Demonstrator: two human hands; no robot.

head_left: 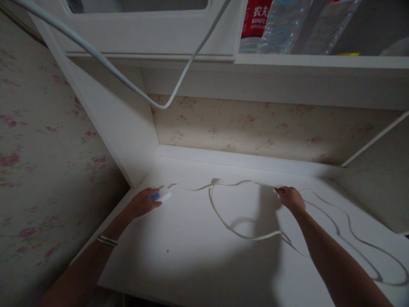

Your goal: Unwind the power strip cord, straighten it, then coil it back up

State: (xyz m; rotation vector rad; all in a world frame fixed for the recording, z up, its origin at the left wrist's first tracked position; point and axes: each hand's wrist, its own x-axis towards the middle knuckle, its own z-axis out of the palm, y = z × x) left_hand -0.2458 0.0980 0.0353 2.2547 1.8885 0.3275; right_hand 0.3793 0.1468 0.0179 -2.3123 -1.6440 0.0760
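Note:
Near the left end of the white surface, my left hand (145, 201) is closed around a small white block with a blue label (163, 195); I cannot tell its exact kind. A thin white cable (191, 189) runs from this block to the right. My right hand (290, 198) pinches the cable at the right side, its fingers closed. Between my hands the cable has a small knot or bunched spot (217, 181), with a loose loop hanging toward me. More cable curves along the surface beyond my right forearm.
A thick white cord (162, 106) hangs across the upper view. Above is a white shelf (319, 61) with clear plastic bottles (284, 25) and a red-labelled one (255, 19). Side panels and flowered wallpaper (230, 125) bound the white desktop (191, 230). A dark speck lies on it.

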